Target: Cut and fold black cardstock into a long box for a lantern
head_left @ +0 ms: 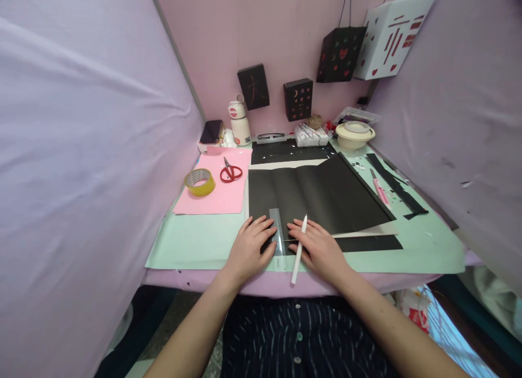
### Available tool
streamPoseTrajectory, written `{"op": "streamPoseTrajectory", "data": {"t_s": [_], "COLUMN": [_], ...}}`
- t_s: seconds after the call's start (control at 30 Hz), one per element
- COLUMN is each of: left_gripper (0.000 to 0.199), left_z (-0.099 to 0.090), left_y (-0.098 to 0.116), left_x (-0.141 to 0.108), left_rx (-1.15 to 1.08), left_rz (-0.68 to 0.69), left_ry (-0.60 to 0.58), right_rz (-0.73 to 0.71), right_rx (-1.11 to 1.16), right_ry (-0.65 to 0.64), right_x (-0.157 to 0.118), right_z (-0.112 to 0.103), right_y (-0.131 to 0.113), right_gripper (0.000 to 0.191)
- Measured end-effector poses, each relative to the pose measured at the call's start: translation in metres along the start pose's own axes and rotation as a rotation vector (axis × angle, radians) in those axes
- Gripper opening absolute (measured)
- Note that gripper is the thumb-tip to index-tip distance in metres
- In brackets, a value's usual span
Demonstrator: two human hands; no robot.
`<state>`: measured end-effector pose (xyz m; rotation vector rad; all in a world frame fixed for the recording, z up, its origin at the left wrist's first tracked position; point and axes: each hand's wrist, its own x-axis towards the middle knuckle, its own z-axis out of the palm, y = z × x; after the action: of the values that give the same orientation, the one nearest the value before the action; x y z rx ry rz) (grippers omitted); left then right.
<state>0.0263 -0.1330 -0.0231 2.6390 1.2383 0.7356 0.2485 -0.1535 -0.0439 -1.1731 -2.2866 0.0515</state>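
A sheet of black paper [293, 190] with fold lines lies in front of me, its right part raised. A clear ruler [279, 242] stands lengthwise across its near edge. My left hand [253, 245] lies flat to the left of the ruler, fingers stretched and fingertips at its edge. On the other side, my right hand [320, 246] rests on the paper with a white pen [298, 258] held between its fingers, tip pointing away from me. Under the folded sheet, white paper and another black strip [371, 243] show.
Yellow tape [199, 183] and red-handled scissors [231, 173] lie on pink paper [216, 203] at left. A pink craft knife [380, 190] and black offcuts [395, 185] are at right. Behind stand a bottle [240, 125], markers [310, 136] and a bowl [354, 138]; paper lanterns [341, 54] hang above.
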Motion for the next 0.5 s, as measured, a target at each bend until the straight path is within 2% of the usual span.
{"op": "streamPoseTrajectory", "data": {"t_s": [0.5], "left_gripper": [0.031], "left_z": [0.0013], "left_y": [-0.0008], "left_x": [0.0001], "left_rx": [0.006], "left_rz": [-0.007], "left_ry": [0.018], "right_rz": [0.004], "right_rx": [0.001], "right_ry": [0.008], "right_x": [0.0008], "right_z": [-0.0008], "right_y": [-0.0010], "right_gripper": [0.023]}}
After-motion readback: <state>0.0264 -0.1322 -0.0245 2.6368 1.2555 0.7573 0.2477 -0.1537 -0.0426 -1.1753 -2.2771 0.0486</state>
